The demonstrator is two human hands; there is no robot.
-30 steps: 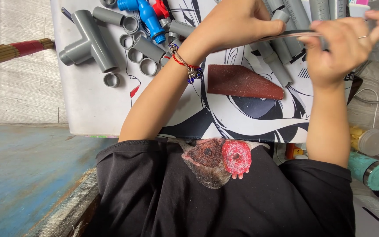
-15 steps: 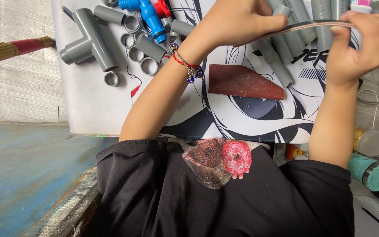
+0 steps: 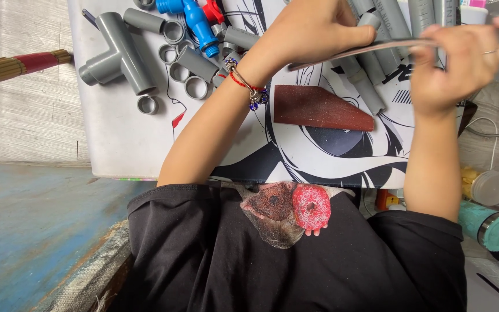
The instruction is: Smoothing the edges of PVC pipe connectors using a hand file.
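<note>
Sandpaper strip (image 3: 371, 49): your left hand (image 3: 313, 29) and right hand (image 3: 463, 60) each pinch one end, stretching it above the worktop (image 3: 122, 138). Beneath: grey pipes (image 3: 371, 86). Nearby: reddish-brown sandpaper piece (image 3: 319, 108), grey tee fitting (image 3: 116, 55).

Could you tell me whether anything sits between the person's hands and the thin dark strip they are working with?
Nothing visible does: the left hand and the right hand each grip one end of the thin strip, held above the grey pipes and the brown sandpaper sheet.
</note>
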